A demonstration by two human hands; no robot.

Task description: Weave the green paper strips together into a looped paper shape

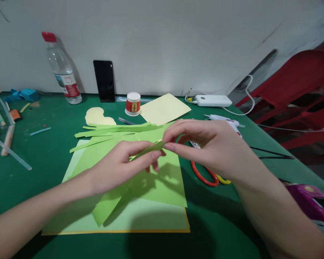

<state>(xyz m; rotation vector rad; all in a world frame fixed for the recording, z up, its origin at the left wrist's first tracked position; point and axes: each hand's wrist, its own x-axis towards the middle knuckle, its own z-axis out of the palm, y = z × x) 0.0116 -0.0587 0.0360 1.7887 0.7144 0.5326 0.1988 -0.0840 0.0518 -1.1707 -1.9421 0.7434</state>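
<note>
A green table (43,151) seen from above the person's own hands. At far left lie glue sticks (8,140) and blue scraps; behind them, against the wall, stands a plastic water bottle (62,72), then a dark phone (104,81) leaning upright and a small red-and-white cup (133,103). At centre, the left hand (118,167) and the right hand (207,144) meet above a stack of green paper sheets (162,187). Each grip pinches one end of a narrow green paper strip (148,149), thumb and fingers closed on it. More cut strips (116,128) lie just behind. Red-handled scissors (205,174) lie under the right hand; a glue gun (226,120) and a white power bank (213,100) sit further right.
</note>
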